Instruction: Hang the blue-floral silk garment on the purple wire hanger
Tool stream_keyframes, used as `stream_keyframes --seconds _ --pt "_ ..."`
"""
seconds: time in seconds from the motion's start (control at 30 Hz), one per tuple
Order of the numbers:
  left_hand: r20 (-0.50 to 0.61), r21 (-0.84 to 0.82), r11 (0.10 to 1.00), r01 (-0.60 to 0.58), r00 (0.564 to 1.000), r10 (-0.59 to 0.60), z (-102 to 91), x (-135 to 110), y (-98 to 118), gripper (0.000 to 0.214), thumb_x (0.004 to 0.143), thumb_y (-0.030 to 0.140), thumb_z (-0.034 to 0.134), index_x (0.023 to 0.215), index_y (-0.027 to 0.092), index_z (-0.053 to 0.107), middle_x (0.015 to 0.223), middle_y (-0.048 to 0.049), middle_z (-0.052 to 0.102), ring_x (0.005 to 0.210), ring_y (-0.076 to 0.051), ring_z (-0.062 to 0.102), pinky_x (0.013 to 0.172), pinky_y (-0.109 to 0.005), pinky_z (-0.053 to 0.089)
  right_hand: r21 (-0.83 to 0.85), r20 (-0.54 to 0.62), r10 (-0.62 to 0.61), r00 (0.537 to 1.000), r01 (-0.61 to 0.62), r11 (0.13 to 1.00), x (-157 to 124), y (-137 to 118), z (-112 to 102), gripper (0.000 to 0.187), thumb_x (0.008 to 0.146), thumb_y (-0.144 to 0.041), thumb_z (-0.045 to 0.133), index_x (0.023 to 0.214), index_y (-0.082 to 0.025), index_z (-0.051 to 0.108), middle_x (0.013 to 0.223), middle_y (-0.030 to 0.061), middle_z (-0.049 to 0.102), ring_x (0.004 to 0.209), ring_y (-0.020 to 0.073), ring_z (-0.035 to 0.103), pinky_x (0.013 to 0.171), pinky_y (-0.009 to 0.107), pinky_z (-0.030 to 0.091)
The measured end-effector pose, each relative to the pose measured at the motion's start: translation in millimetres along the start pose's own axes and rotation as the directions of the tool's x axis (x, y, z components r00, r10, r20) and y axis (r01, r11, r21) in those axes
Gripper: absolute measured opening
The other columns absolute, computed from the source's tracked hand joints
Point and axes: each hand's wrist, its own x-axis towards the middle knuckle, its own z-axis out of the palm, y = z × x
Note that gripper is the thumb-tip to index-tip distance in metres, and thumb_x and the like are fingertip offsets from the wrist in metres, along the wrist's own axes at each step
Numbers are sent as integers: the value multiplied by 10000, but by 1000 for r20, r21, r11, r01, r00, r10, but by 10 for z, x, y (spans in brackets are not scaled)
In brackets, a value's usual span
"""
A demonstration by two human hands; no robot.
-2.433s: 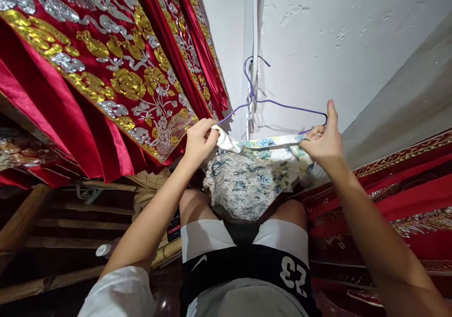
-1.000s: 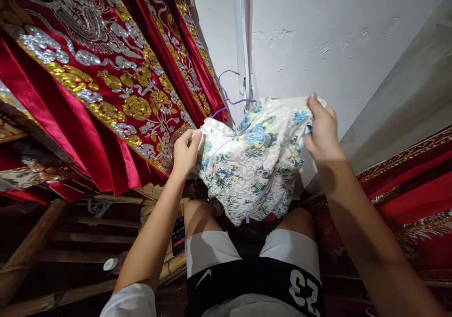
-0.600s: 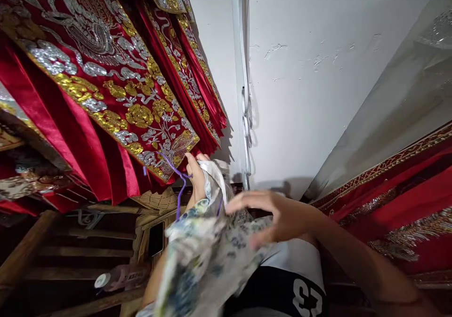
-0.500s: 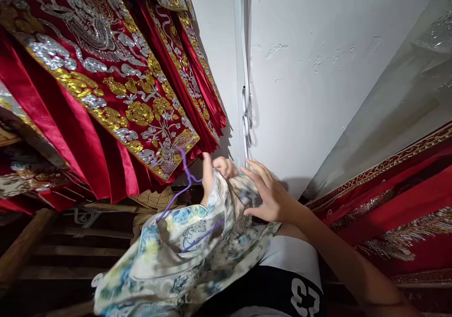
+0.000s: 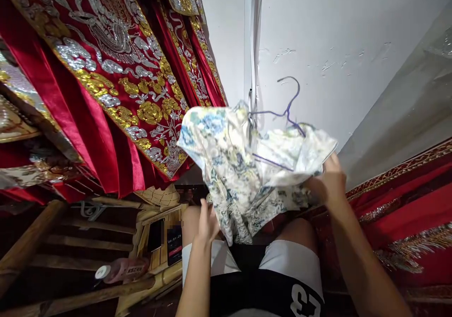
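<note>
A white garment with a blue and yellow flower print (image 5: 243,166) hangs bunched on a purple wire hanger (image 5: 286,107) in front of me, above my knees. My right hand (image 5: 328,183) grips the garment's right edge, fingers closed on the cloth. My left hand (image 5: 208,223) is lower, under the garment's hanging hem, fingers apart and holding nothing; it is slightly blurred. The hanger's hook points up toward the white wall.
Red satin robes with gold and silver embroidery (image 5: 116,82) hang at the left. More red embroidered cloth (image 5: 406,199) lies at the right. A phone (image 5: 174,244) and a pink bottle (image 5: 122,270) rest on a wooden bench (image 5: 31,241) at lower left. A white wall (image 5: 318,35) stands ahead.
The garment on its hanger swung down to my left and back up to the centre. My right hand took hold of its right side; my left hand let go and dropped below it.
</note>
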Motion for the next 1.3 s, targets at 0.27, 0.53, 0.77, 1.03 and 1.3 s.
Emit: stream_keyframes --seconds 0.27,0.53,0.77,1.03,1.3 --pt "-149 99 991 89 986 -74 215 -352 -523 729 648 594 886 1231 195 703 1316 -154 713 1324 -369 614 1160 -474 455 37 138 -187 973 183 982 642 -510 -133 624 609 -556 855 1139 -251 730 896 42 565 810 256 564 758 390 500" --pt "-137 136 988 79 989 -60 395 -453 -747 651 653 523 883 1185 184 722 1244 -147 744 1348 -356 599 1225 -484 372 72 167 -283 944 275 959 306 -312 -5 718 684 -463 791 1351 -247 635 1275 132 622 1247 417 536 1056 617 428" --pt "-33 188 978 93 996 -89 527 -441 -970 493 702 471 827 1123 227 749 1134 -120 782 1340 -346 613 1241 -502 344 546 92 262 961 -269 794 -1185 -423 591 152 902 -392 649 926 -244 625 863 54 664 806 246 637 751 401 531" --pt "-56 337 941 -12 998 33 398 -434 -996 514 779 415 787 1242 206 703 1351 -131 702 1468 -343 485 1271 -506 292 535 519 174 837 -477 698 -1325 -603 756 348 901 -453 661 705 -225 484 606 -50 403 573 127 385 559 278 322" --pt "22 413 909 -53 999 48 516 -501 -919 393 818 420 771 1151 216 735 1282 -144 718 1475 -344 469 1292 -501 237 523 541 222 811 -531 667 -1367 -536 731 329 954 -478 590 780 -229 465 622 -67 337 578 126 345 569 282 280"
